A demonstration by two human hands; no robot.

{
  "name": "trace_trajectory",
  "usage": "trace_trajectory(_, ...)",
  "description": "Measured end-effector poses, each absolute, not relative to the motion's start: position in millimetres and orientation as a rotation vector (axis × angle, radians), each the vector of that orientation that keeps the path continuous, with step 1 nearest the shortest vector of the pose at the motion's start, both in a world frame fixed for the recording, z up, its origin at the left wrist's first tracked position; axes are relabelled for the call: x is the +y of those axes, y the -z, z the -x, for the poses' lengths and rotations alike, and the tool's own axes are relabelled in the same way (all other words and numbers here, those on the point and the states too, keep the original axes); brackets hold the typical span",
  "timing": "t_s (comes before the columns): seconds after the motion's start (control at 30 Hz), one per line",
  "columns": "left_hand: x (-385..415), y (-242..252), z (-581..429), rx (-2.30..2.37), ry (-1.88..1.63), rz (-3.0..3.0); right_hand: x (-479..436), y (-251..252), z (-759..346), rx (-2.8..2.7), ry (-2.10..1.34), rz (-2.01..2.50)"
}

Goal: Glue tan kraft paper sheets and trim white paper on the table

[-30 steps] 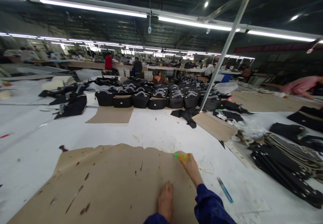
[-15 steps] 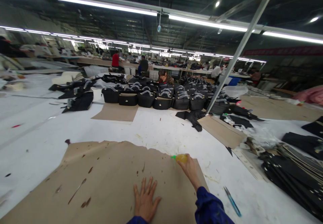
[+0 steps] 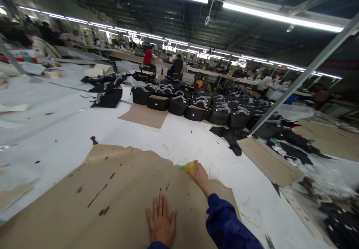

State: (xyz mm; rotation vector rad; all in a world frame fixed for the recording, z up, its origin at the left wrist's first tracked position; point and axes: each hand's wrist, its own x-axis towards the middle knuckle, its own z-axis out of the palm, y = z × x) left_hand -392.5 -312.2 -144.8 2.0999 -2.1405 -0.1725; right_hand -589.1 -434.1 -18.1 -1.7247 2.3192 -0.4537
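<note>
A large sheet of brown paper, marked with dark spots and smears, covers the near part of the white table. My left hand lies flat on it, fingers spread, holding nothing. In my right hand is a small squeeze bottle of yellowish liquid with a green nozzle. The bottle lies on its side, its nozzle pointing left, close to the sheet's far edge. Whether the nozzle touches the paper I cannot tell.
Rows of black handbags stand beyond the sheet. A slanted metal post rises at the right, near black scraps and cardboard. Snips lie at the lower right edge. A person sits behind the bags.
The view has turned and tilted, so the scene sits differently. My right hand has moved the bottle leftward along the sheet's far edge. My left hand stays flat on the paper.
</note>
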Motion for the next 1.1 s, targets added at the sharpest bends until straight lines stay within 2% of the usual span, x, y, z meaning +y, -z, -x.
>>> trace_trajectory(0.2,-315,138,394,-2.056,0.105,-2.163,-423,7,623,2.307,0.335,1.715)
trace_trajectory(0.4,-314,130,393,-2.101,0.199,-2.143,-444,16,585,2.250,0.443,1.779)
trace_trajectory(0.57,-314,133,393,-2.110,0.188,-2.157,-451,6,588,2.236,0.325,1.819)
trace_trajectory(0.9,-305,133,390,-2.110,0.207,-2.113,-372,-7,682,2.424,0.092,1.772)
trace_trajectory(1.1,-325,117,365,-2.184,0.248,-2.013,-348,-5,693,2.483,0.122,1.729)
